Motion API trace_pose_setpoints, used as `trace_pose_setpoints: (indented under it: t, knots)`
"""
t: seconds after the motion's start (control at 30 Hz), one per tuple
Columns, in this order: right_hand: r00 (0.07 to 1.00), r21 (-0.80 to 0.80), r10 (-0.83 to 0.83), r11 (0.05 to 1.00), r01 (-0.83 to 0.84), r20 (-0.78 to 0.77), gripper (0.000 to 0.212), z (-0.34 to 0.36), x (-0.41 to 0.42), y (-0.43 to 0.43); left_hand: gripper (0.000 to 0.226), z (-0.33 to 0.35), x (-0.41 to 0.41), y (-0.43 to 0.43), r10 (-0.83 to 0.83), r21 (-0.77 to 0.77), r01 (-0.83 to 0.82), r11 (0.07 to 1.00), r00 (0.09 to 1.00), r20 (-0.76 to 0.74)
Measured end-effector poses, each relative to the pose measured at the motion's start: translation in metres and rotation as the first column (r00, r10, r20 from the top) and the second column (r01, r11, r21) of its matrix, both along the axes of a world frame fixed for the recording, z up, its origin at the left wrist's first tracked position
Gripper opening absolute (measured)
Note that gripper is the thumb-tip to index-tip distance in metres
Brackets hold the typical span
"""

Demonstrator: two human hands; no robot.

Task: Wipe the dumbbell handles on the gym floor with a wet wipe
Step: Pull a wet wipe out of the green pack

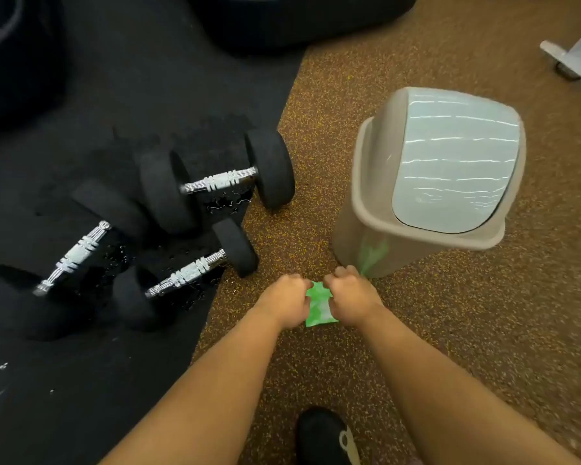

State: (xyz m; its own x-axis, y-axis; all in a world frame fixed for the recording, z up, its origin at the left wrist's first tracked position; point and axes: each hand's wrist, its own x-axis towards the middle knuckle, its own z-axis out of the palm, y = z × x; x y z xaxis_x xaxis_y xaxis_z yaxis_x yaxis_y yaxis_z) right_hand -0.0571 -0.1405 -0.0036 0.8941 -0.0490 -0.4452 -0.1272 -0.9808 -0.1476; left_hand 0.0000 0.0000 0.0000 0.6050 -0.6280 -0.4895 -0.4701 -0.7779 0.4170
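Note:
Three black dumbbells with knurled chrome handles lie on the black mat: one at the back (220, 181), one at the front (190, 271) and one at the left (76, 256). Both my hands hold a small green wet-wipe packet (318, 305) low over the brown speckled floor, to the right of the dumbbells. My left hand (284, 300) pinches its left edge. My right hand (351, 295) pinches its right edge. My fingers cover much of the packet.
A beige bin with a pale grey swing lid (446, 162) stands just behind my right hand. My black shoe (322, 434) is at the bottom. Dark gym equipment (296, 18) lies at the back, and a white frame with a wheel (574, 58) at the far right.

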Motion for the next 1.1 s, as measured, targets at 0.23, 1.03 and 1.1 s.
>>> trace_pose_setpoints:
  t: [0.23,1.03,1.1]
  knots:
    - [0.995,-0.078,0.09,0.993,-0.093,-0.045,0.042,-0.017,-0.014,-0.008,0.045,-0.023,-0.019,-0.008,-0.106,0.147,0.121,0.982,0.989,-0.105]
    - [1.0,-0.144,0.006,0.99,-0.002,0.027,0.025,-0.031,-0.015,0.0,0.058,-0.025,-0.02,-0.013,-0.157,0.157,0.184,0.97,0.973,-0.17]
    - [0.999,-0.14,-0.016,0.99,0.021,0.038,0.026,-0.031,-0.013,0.001,0.061,-0.025,-0.019,-0.013,-0.16,0.157,0.19,0.969,0.969,-0.186]
